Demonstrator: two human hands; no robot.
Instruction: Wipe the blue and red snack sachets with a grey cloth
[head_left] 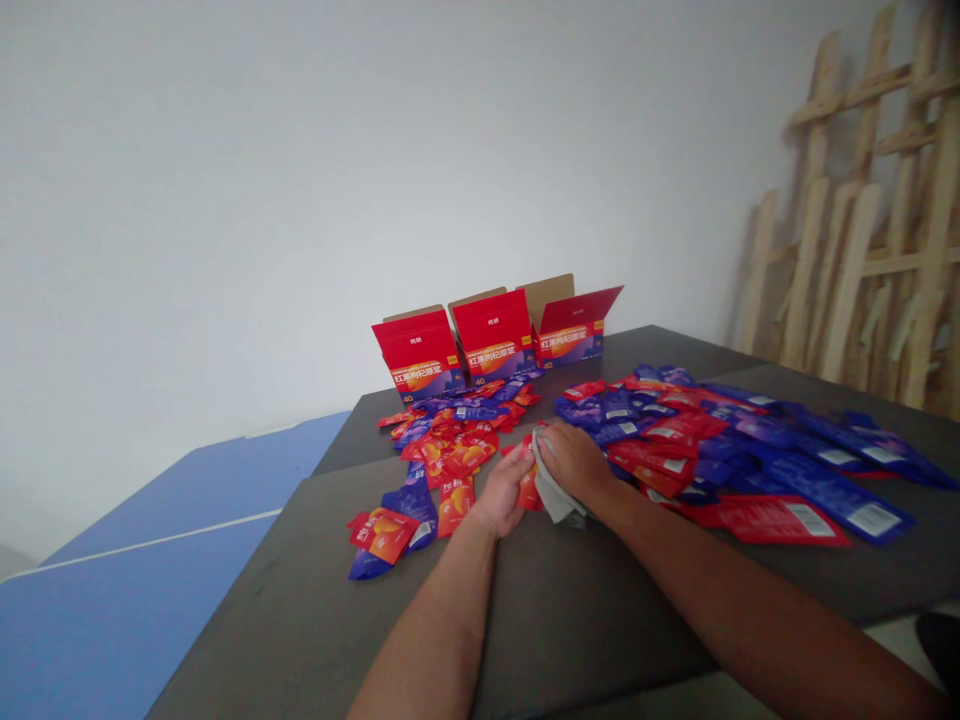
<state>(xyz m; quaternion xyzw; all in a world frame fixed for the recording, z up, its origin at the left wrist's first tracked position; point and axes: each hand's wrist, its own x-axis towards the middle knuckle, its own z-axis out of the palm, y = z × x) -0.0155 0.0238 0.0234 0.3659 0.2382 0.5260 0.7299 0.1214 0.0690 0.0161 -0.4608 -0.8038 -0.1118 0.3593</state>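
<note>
Near the middle of the dark table, my left hand is closed on a red sachet. My right hand is closed on a grey cloth and presses it against that sachet. Part of the sachet is hidden behind the cloth and fingers. Left of my hands lies a loose pile of red sachets and blue ones, with a red sachet on top of a blue sachet nearest me. A bigger heap of blue sachets and red sachets spreads to the right.
Three red and purple cartons, the left one, the middle one and the right one, stand with lids raised at the table's back. A blue table adjoins at left. Wooden frames lean on the wall at right.
</note>
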